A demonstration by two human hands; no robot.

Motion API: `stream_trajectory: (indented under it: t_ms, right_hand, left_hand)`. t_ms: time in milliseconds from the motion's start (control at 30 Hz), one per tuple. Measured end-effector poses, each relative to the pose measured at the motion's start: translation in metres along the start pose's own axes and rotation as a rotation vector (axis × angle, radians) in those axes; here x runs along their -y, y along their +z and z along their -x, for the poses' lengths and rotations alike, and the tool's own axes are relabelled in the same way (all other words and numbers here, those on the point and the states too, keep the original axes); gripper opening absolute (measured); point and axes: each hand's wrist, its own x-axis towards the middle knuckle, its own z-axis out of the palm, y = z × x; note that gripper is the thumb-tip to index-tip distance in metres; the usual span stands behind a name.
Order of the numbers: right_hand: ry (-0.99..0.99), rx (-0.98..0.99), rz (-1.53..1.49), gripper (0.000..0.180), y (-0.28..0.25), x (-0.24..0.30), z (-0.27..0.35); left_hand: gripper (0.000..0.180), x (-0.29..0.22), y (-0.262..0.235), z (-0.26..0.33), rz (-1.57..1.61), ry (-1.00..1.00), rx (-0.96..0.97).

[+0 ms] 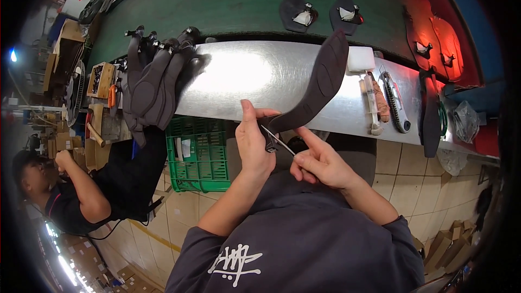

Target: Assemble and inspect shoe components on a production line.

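Note:
My left hand (253,144) is closed around the narrow end of a long, curved dark shoe sole (321,76), its thumb pointing up. The sole's broad end rises to the right, over the metal worktop. In my right hand (325,164) is a thin metal tool (280,141); its tip meets the narrow end beside my left fingers. What kind of tool it is I cannot make out. Left of my hands, a pile of similar dark soles (154,84) hangs over the worktop's edge.
The shiny metal worktop (228,84) borders a green belt (217,5) bearing dark footwear pieces (296,8). A white block (361,58), a syringe (372,97) and a utility knife (395,103) lie right. A green crate (198,154) stands below; another person (87,195) sits left.

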Motion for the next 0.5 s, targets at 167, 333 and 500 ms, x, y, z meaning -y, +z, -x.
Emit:
stream_trajectory:
  t_ms: [167, 333, 500]
  right_hand:
    - [-0.004, -0.031, -0.078, 0.054, 0.006, -0.01, -0.004]
    - [-0.007, -0.018, -0.435, 0.034, -0.011, 0.001, -0.005]
    - [-0.157, -0.268, 0.371, 0.016, 0.01, 0.01, 0.001]
  left_hand:
    - [0.067, 0.01, -0.008, -0.003, -0.101, 0.298, 0.037]
    - [0.072, 0.004, -0.013, -0.004, -0.12, 0.294, 0.101]
    - [0.09, 0.0, -0.018, -0.009, -0.145, 0.342, 0.062]
